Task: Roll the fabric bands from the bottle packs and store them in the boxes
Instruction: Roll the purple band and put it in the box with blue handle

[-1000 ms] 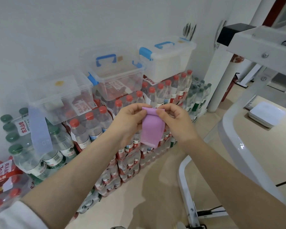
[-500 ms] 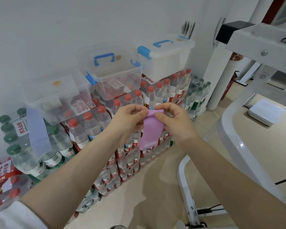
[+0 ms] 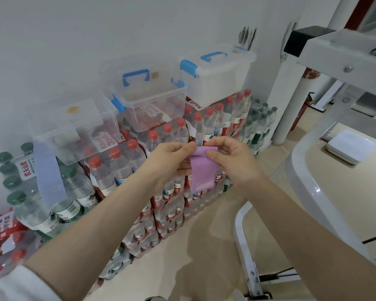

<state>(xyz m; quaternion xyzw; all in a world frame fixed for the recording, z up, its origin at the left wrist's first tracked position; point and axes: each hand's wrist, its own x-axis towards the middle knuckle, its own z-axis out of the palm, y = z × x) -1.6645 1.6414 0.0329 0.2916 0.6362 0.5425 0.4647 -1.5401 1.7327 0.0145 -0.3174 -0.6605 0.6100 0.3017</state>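
I am looking down from the head camera at two bare forearms reaching forward. My left hand (image 3: 172, 161) and right hand (image 3: 232, 161) meet in the middle of the view, and both pinch the top edge of a pink fabric band (image 3: 202, 170) between thumb and fingers. The top of the band is folded or rolled over where the fingers grip it, and the rest hangs straight down in the air in front of the stacked bottle packs (image 3: 172, 203). Three boxes sit on top of the packs: a clear open box (image 3: 78, 129) on the left, a clear box with blue handles (image 3: 148, 101) in the middle, and a white lidded box (image 3: 217, 72) on the right. A pale blue fabric band (image 3: 49, 172) hangs over the green-capped bottles (image 3: 15, 183) on the far left. A white table (image 3: 326, 192) curves in from the right.
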